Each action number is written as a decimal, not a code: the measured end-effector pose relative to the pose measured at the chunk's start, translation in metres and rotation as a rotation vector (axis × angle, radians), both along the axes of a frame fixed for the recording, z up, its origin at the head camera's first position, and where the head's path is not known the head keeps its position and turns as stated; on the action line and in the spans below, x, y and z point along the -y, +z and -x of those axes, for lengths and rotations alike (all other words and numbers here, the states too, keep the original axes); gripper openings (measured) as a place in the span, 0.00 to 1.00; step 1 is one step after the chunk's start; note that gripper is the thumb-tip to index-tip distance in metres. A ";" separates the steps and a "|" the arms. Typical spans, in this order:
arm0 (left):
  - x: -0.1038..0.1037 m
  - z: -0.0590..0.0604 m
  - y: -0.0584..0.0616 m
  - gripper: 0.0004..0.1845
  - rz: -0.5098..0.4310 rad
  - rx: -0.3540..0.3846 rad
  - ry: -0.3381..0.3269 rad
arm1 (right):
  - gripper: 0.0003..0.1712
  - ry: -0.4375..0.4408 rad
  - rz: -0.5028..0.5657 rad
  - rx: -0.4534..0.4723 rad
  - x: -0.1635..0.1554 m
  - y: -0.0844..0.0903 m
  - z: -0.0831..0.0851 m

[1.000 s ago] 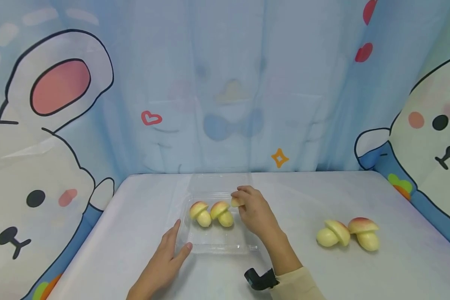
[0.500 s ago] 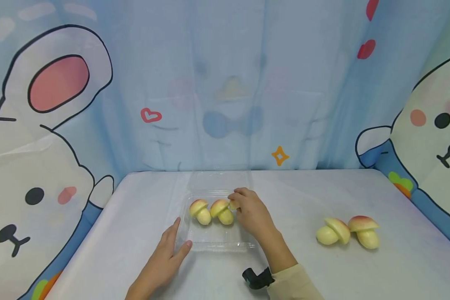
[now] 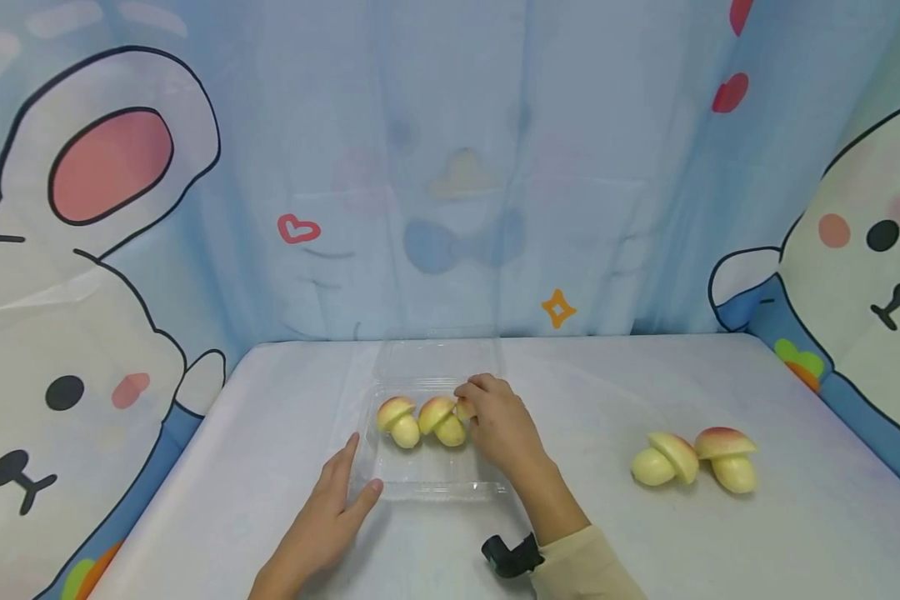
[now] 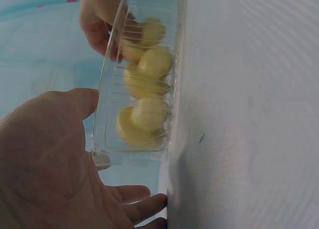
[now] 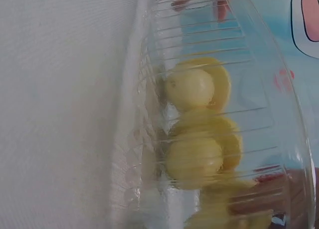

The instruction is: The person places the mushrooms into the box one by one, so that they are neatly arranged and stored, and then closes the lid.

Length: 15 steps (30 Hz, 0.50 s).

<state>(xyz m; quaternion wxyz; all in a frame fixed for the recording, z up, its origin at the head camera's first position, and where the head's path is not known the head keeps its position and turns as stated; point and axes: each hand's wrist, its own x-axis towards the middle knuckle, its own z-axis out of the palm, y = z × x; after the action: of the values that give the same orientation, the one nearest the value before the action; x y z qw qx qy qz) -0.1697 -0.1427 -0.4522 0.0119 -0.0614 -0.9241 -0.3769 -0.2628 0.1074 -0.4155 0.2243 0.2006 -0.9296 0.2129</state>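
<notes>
My right hand point(image 3: 504, 429) sets a third yellow-and-pink toy mushroom point(image 3: 465, 408) into the clear plastic clamshell tray point(image 3: 435, 482).

My fingers are curled round this mushroom, pinching it — it sits at the tray's right end, just beside the two matching toy mushrooms point(image 3: 420, 421) that already lie side by side inside the tray, caps toward the far wall. My left hand point(image 3: 326, 521) rests flat on the white table point(image 3: 645, 550) against the tray's near-left corner, fingers straight, thumb touching the tray's front rim, gripping nothing. Through the ribbed tray wall my wrist views show the pale round stems point(image 5: 192, 89) stacked in a row. Well to the right of the tray, two more toy mushrooms point(image 3: 693, 462) lie together on the table — touching each other, apart from both hands.
</notes>
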 end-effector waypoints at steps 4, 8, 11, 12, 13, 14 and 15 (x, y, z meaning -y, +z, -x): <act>0.000 -0.001 -0.001 0.40 -0.006 -0.010 -0.003 | 0.21 -0.033 -0.028 -0.003 0.001 0.000 0.000; 0.000 0.000 -0.001 0.40 -0.004 -0.003 0.002 | 0.21 -0.046 -0.053 0.028 0.001 -0.001 -0.001; 0.000 0.000 -0.001 0.40 0.001 0.000 0.006 | 0.21 -0.043 -0.071 0.042 0.001 -0.003 -0.001; 0.000 0.000 -0.001 0.40 0.006 -0.004 0.006 | 0.21 -0.041 -0.076 0.043 0.001 -0.003 -0.001; -0.001 0.000 -0.001 0.40 0.011 -0.009 0.007 | 0.21 -0.037 -0.077 0.042 0.001 -0.004 -0.001; -0.001 0.000 -0.001 0.40 0.017 -0.016 0.007 | 0.20 -0.035 -0.081 0.042 0.001 -0.004 -0.001; -0.001 0.000 -0.001 0.40 0.022 -0.022 0.008 | 0.20 -0.034 -0.083 0.043 0.001 -0.004 -0.001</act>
<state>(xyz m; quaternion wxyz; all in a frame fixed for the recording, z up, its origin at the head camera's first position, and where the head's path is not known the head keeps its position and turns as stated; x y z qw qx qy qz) -0.1701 -0.1417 -0.4527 0.0229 -0.0620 -0.9283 -0.3658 -0.2620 0.1067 -0.4199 0.1996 0.1892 -0.9455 0.1744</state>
